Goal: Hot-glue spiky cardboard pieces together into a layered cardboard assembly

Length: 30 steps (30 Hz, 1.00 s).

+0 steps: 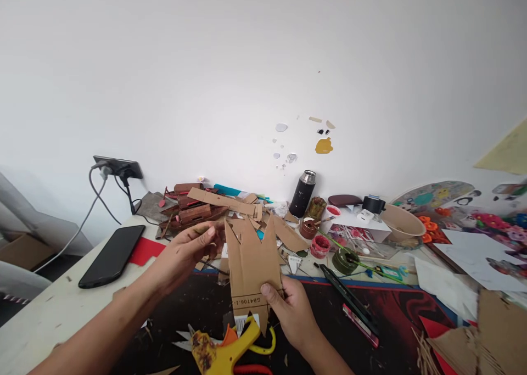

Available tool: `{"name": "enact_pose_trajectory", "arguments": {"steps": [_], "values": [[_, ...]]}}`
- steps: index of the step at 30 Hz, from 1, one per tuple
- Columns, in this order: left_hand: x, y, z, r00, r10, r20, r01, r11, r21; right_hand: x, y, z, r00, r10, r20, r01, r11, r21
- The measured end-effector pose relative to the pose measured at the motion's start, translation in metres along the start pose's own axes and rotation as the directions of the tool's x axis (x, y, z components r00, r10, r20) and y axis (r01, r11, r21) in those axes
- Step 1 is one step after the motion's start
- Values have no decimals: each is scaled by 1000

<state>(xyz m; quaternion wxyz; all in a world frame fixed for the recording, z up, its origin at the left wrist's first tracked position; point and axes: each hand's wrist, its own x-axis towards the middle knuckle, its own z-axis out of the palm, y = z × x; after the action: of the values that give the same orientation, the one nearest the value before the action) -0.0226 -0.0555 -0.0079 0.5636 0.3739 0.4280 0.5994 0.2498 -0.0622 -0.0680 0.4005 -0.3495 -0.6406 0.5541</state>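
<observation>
Some points of the cardboard [253,265] could bend if left fingers [205,234], grip unclear, press hard; right fingers [270,294] pinch it.

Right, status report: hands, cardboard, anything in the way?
Right hand gripping spiky cardboard. Left hand by its upper left point, contact unclear. Yellow glue gun crowding the near side.

Cardboard piece: you had one flat, brown strip [253,265] before you, longer than wide, with a faint vertical crease.
Top edge: you saw it cut into sharp peaks with V-shaped notches between them.
Print: dark lettering, upside down to you, ran between lines across the lower part.
Barcode: a white label [246,323] showed at the lower end.
Pose: you held it raised above the desk, peaks pointing away.
</observation>
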Motion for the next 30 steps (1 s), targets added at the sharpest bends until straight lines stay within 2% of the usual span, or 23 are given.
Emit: {"name": "enact_pose_trajectory", "arguments": {"steps": [5, 12, 16, 20, 24, 30], "values": [[-2, 0, 7, 999, 24, 39, -24, 1000, 11, 1, 3, 0, 998, 40, -41, -38, 998, 48], [5, 11, 22, 999, 9, 31, -9, 1000, 18, 6, 10, -1, 983, 160, -89, -123, 938, 325], [14, 16, 36, 998, -24, 65, 28, 998, -62, 5, 14, 0, 970, 239, -47, -192, 869, 457], [22, 16, 45, 998, -46, 51, 53, 985, -163, 4, 21, 1, 964, 266, 11, -238, 842, 483], [27, 14, 46, 997, -69, 26, 73, 975, -208, 5, 25, 1, 965, 249, 78, -254, 823, 508], [32, 16, 44, 997, -78, 11, 79, 968, -238, 5, 22, 0, 961, 259, 98, -272, 809, 521]]}}
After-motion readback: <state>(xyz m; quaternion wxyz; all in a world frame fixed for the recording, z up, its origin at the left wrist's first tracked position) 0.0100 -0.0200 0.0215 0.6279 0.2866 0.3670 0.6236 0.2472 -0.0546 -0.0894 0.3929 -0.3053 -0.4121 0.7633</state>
